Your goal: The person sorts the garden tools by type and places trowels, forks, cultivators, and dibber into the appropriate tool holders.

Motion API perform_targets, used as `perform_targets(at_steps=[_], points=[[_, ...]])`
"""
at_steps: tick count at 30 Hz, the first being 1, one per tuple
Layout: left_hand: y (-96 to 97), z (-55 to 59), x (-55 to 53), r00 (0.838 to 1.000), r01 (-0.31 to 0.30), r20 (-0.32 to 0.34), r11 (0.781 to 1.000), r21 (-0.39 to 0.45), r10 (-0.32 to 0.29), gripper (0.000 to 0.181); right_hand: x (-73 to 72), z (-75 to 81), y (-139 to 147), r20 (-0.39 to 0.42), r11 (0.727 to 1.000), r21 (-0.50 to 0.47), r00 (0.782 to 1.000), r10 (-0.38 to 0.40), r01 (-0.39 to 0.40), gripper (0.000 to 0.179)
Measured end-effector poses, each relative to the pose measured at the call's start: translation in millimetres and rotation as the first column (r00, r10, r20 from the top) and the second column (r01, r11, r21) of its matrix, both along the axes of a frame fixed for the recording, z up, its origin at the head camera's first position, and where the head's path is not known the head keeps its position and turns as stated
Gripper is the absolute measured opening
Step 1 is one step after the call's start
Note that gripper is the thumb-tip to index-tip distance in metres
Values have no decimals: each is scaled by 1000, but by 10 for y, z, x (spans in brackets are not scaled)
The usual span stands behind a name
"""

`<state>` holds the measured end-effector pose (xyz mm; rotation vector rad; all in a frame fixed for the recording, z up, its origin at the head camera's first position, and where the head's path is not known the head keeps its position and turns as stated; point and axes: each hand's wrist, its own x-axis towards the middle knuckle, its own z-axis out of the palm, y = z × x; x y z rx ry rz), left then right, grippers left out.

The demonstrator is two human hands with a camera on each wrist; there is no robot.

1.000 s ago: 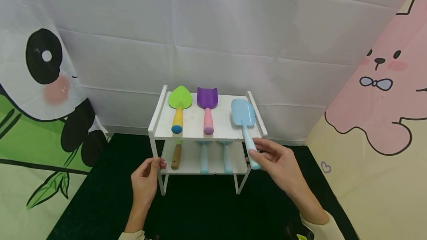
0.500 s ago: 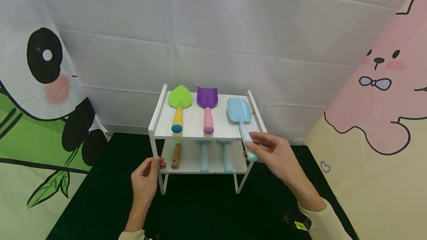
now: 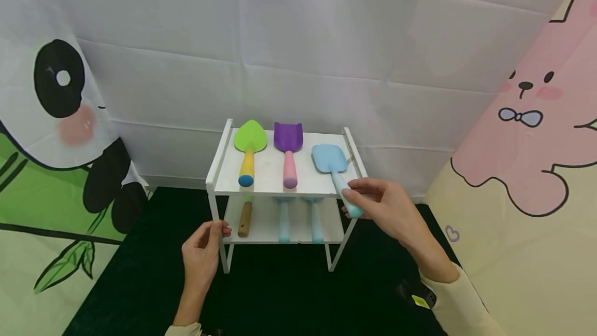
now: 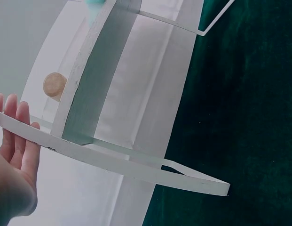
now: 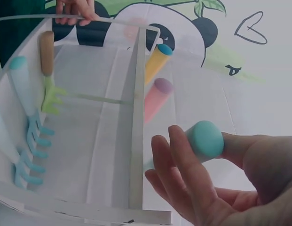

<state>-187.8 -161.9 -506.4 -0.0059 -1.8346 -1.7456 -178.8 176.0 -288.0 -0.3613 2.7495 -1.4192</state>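
Note:
My right hand [image 3: 384, 209] pinches the handle of a light-blue toy shovel [image 3: 329, 158] between thumb and fingers. Its blade lies over the right part of the white rack's top shelf [image 3: 270, 180], while the handle sticks out past the front edge. In the right wrist view, the round turquoise handle end [image 5: 208, 140] shows between thumb and fingers. My left hand [image 3: 201, 253] grips the rack's front left leg [image 4: 113, 162], fingers round the white bar. Left of the blue shovel lie a purple shovel [image 3: 288, 137] with a pink handle and a green trowel [image 3: 251, 136] with a yellow handle.
On the lower shelf lie a green rake [image 5: 51, 99] with a wooden handle and two blue rakes [image 5: 35, 136]. Raised side rails [image 3: 355, 152] edge the top shelf. A white sheet [image 3: 298, 66] hangs behind, and dark green cloth [image 3: 280, 299] covers the floor.
My right hand has brought the blue shovel left and farther in over the top shelf, its blade now tilted flatter. The left hand stays at the rack's leg.

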Motion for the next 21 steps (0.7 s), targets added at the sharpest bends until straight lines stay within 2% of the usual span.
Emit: perform_targets(at_steps=[5,11,17,21], points=[[5,-18,1,1000,-1,16,1000,7,1,21,-107,55,-46,-24,998,56,1000,16,-14,45],[7,-11,1,1000,2,16,1000,8,-3,21,-200,92,-98,-39,993,117,999,-3,7,44],[0,-6,7,1000,0,23,1000,-11,1,24,-282,122,-187,-110,974,223,994,-7,31,39],[-1,-22,-1,1000,-1,25,1000,-22,2,25,-341,151,-241,-118,966,255,993,-12,42,37]])
